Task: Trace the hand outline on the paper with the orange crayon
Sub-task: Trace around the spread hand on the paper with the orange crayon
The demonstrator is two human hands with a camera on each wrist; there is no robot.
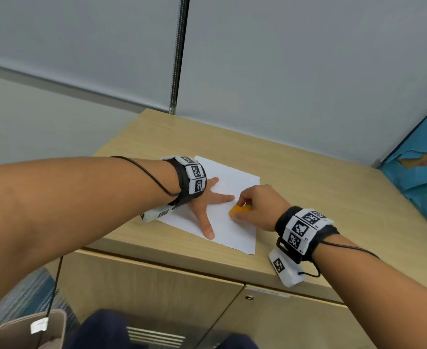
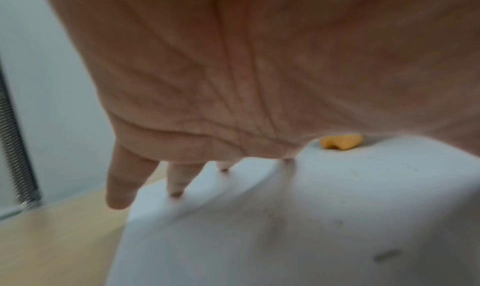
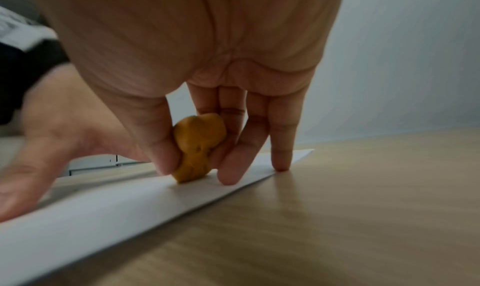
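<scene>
A white sheet of paper lies on the wooden cabinet top. My left hand lies flat on the sheet, fingers spread and straight. My right hand pinches a chunky orange crayon between thumb and fingers, its lower end touching the paper just right of the left hand's fingers. In the right wrist view the crayon stands on the paper, thumb on one side, fingers on the other, little finger tip on the sheet's edge. In the left wrist view the crayon shows beyond my palm.
A grey wall with a metal strip rises behind the cabinet. Blue material lies at the right edge. Cabinet doors are below, with a beige bin at the lower left. Bare wood surrounds the sheet.
</scene>
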